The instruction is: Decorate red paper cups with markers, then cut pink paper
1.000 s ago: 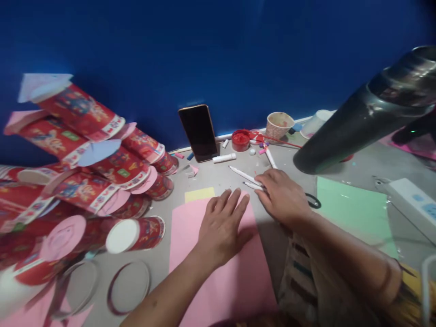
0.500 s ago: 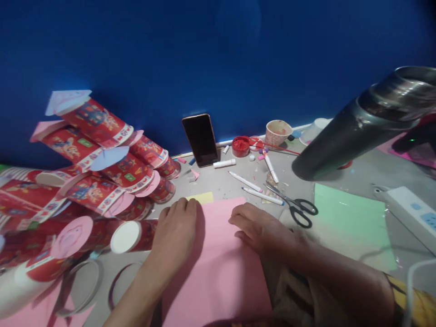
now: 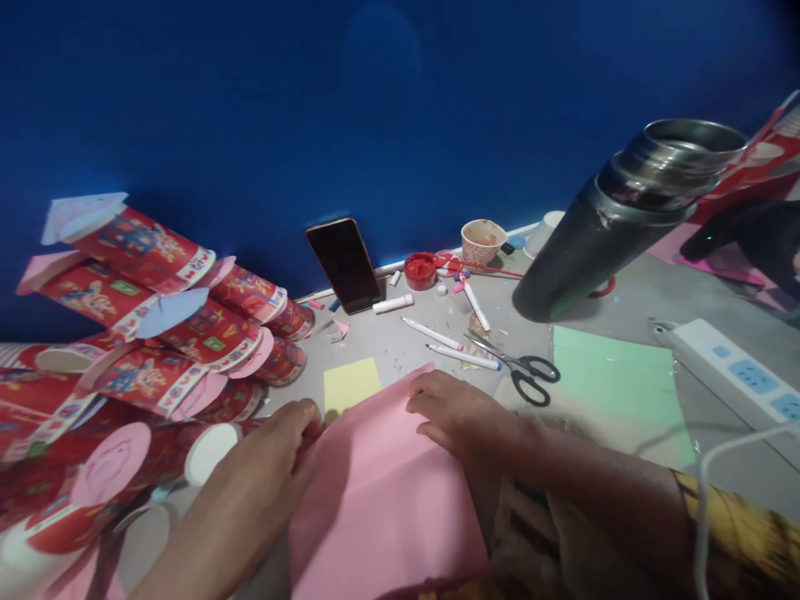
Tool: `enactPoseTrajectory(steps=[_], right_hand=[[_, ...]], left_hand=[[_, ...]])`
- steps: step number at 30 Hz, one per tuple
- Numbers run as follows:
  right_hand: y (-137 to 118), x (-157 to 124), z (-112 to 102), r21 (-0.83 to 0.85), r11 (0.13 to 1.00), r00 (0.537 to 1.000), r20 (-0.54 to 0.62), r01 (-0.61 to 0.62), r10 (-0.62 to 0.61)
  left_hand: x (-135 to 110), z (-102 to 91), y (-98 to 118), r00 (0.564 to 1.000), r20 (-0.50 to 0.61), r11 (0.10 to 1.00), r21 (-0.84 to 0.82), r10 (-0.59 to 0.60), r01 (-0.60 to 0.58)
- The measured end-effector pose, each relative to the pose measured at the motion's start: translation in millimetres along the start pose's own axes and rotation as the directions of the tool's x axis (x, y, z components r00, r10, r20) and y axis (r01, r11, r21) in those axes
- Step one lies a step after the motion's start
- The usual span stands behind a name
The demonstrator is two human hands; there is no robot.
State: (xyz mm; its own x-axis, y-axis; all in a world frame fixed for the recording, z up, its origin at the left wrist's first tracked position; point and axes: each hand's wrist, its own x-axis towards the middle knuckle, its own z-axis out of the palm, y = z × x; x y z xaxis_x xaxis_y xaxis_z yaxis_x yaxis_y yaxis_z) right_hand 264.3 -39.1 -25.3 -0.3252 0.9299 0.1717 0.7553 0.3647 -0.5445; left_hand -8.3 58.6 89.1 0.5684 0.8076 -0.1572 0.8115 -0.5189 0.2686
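Observation:
A pink paper sheet [image 3: 381,492] lies in front of me on the grey table [image 3: 618,304]. My left hand [image 3: 266,467] grips its far left corner, fingers curled on the edge. My right hand [image 3: 459,412] pinches the far right corner, fingers bent over the edge. The sheet's far edge is lifted off the table between both hands. A small yellow paper [image 3: 351,383] lies just beyond the pink sheet.
Red printed paper cups [image 3: 156,333] lie stacked on the left. A phone [image 3: 343,265] leans on the blue wall. Scissors [image 3: 518,371], white markers [image 3: 437,335], a red paint pot [image 3: 420,271], a dark steel flask [image 3: 600,229], green paper [image 3: 616,375] and a power strip [image 3: 731,375] lie to the right.
My right hand left the markers and came back to the pink sheet. Both hands moved to its far corners, closed on them and lifted the far edge, uncovering more of the yellow paper.

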Motion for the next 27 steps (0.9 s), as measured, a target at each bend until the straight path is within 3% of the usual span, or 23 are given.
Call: enactPoseTrajectory(steps=[4,10,19,22,25,27], right_hand=[[2,0,1,0.007,1.000,1.000,-0.006,0.004,-0.004],[0,2,-3,0.044,0.999,1.000,-0.003,0.014,-0.014],[1,1,1,0.027,1.000,0.999,-0.041,0.011,-0.009],[2,1,5,0.019,1.000,0.999,-0.047,0.013,-0.012],[4,1,8,0.017,1.000,0.998,-0.065,0.024,-0.023],[5,2,9,0.028,0.999,0.997,-0.066,0.028,-0.026]], left_hand=[[1,-1.9,-1,0.999,-0.026,0.999,-0.034,-0.031,0.030],[7,-23.7,7,0.968,-0.229,0.993,-0.082,-0.101,0.085],[22,4.8,-8,0.928,-0.369,0.943,0.289,-0.049,0.164],[29,0.5,-6,0.953,-0.296,0.956,0.253,-0.070,0.149],[33,-8.3,5,0.986,-0.108,0.978,0.154,-0.123,0.139],[36,-10.7,13,0.984,-0.026,0.972,0.151,-0.177,0.178]])
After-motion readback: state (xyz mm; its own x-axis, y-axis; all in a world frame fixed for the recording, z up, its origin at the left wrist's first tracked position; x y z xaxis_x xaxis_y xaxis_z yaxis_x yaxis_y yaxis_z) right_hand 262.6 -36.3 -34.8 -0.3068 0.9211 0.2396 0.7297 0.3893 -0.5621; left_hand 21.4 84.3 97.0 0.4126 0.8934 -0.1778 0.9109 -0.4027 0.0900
